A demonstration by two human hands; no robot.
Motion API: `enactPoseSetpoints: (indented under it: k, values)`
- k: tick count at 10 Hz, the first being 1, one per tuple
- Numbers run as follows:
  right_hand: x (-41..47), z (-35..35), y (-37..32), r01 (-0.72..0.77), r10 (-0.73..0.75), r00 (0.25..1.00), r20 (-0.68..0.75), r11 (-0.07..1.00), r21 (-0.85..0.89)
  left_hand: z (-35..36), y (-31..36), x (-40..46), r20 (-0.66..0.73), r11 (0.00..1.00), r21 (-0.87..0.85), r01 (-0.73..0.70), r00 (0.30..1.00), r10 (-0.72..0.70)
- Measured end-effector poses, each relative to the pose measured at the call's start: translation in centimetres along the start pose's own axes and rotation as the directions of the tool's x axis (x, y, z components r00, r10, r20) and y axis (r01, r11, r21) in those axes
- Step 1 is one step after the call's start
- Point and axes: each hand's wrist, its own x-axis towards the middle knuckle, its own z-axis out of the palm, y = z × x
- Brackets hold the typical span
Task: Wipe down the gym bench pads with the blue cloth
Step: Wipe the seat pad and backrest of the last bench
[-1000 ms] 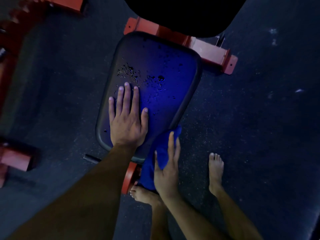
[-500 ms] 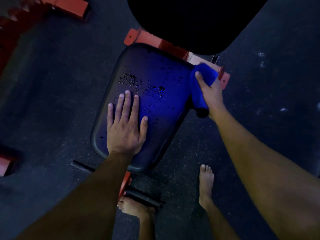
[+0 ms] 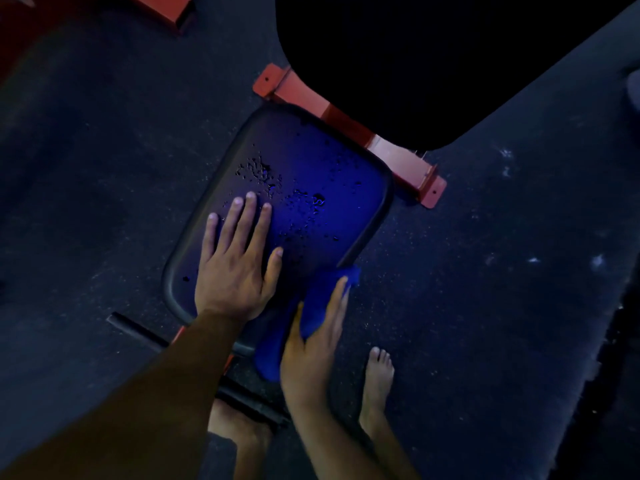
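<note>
Left hand (image 3: 235, 271) flat on seat pad (image 3: 311, 188), fingers straight; right hand (image 3: 315, 337) presses blue cloth (image 3: 270, 355) on near edge; drops (image 3: 259, 171) left, wiping not done

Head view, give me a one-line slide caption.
Left hand flat on wet pad; right hand presses cloth at its edge.
</note>
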Motion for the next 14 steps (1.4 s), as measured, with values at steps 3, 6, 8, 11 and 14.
enactPoseSetpoints:
  k: [3, 6, 8, 11, 14]
  values:
    - [-2.5, -1.8, -0.5, -0.174, 0.17, 0.963, 0.21, 0.985, 0.001, -0.2, 0.1, 0.2, 0.043, 1.0, 0.0, 0.009, 0.999, -0.009]
    - [8.1, -2.6, -2.0, -0.085, 0.09, 0.993, -0.07, 0.994, 0.075, -0.3, 0.0, 0.3, 0.043, 1.0, 0.007, 0.005, 0.999, -0.005]
    - [16.8, -9.6, -5.5, 0.433, -0.401, 0.902, 0.162, 0.831, -0.349, -0.4, 0.0, 0.2, 0.049, 1.0, -0.013, 0.006, 0.999, -0.006]
    - [23.4, -10.1, -9.7, 0.735, -0.387, 0.677, 0.627, 0.302, -0.607, -0.4, -0.2, 0.3, 0.04, 1.0, 0.004, 0.006, 0.999, -0.006]
    - [23.0, -3.7, -12.5, 0.689, -0.376, 0.714, 0.59, 0.231, -0.687, -0.2, -0.3, 0.3, 0.056, 1.0, -0.001, 0.015, 0.998, -0.014]
